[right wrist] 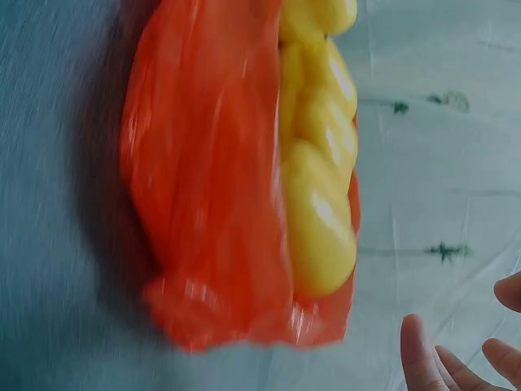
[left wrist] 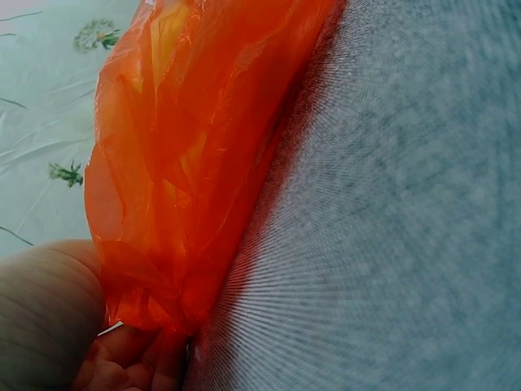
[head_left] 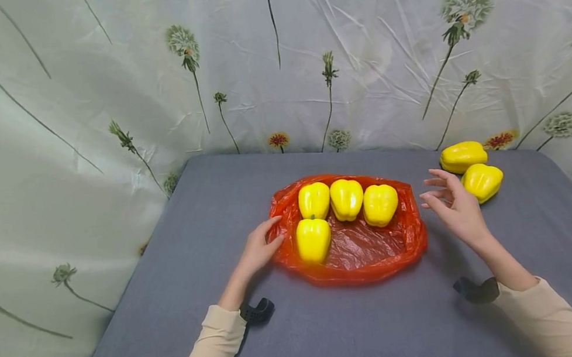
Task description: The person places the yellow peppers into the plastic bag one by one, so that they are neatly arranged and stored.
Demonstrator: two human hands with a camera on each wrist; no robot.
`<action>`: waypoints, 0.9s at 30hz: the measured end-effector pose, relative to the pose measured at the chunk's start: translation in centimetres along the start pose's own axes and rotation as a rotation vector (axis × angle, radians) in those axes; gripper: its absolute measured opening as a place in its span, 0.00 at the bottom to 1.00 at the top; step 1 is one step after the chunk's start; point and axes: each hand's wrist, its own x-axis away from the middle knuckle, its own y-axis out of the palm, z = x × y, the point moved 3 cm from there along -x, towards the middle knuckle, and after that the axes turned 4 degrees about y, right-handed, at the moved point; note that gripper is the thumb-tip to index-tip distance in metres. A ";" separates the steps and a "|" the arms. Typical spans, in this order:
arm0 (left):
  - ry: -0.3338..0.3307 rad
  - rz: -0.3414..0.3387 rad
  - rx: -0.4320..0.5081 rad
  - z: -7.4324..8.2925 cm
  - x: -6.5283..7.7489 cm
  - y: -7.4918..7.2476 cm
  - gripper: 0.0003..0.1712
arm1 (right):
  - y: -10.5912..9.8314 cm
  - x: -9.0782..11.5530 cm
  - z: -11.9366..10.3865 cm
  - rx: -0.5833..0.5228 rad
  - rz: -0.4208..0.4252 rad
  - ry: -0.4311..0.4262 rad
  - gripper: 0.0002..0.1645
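Note:
A red plastic bag [head_left: 368, 272] lies with its mouth spread wide in the head view. Several yellow bell peppers [head_left: 380, 205] sit inside it, grouped along its back and left side. My left hand [head_left: 257, 251] holds the bag's left edge, thumb and fingers at the gathered plastic [left wrist: 155, 301] in the left wrist view. Right of the bag, my right hand [head_left: 459, 212] hovers with loosely bent fingers [right wrist: 415, 346], touching nothing. Just beyond it lie two more bell peppers, one pepper [head_left: 483, 182] beside the hand and another pepper [head_left: 462, 156] behind.
Grey cloth covers the table [head_left: 205, 211]. A pale curtain [head_left: 251, 59] printed with dandelions hangs along the back and left. Dark straps [head_left: 259, 312] with mounts sit on both wrists.

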 end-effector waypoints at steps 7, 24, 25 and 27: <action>-0.002 -0.007 -0.002 -0.1 -0.1 0.0 0.28 | -1.8 -0.5 3.3 -0.066 0.103 0.089 0.30; 0.070 0.025 -0.017 0.0 0.2 -0.2 0.27 | -5.4 -3.3 11.9 0.036 0.357 0.430 0.33; 0.049 0.019 -0.002 0.0 0.2 -0.1 0.27 | -5.6 -3.3 12.3 0.035 0.368 0.437 0.34; 0.027 0.009 -0.012 -0.2 0.1 0.0 0.27 | -5.8 -3.2 12.4 0.044 0.385 0.460 0.34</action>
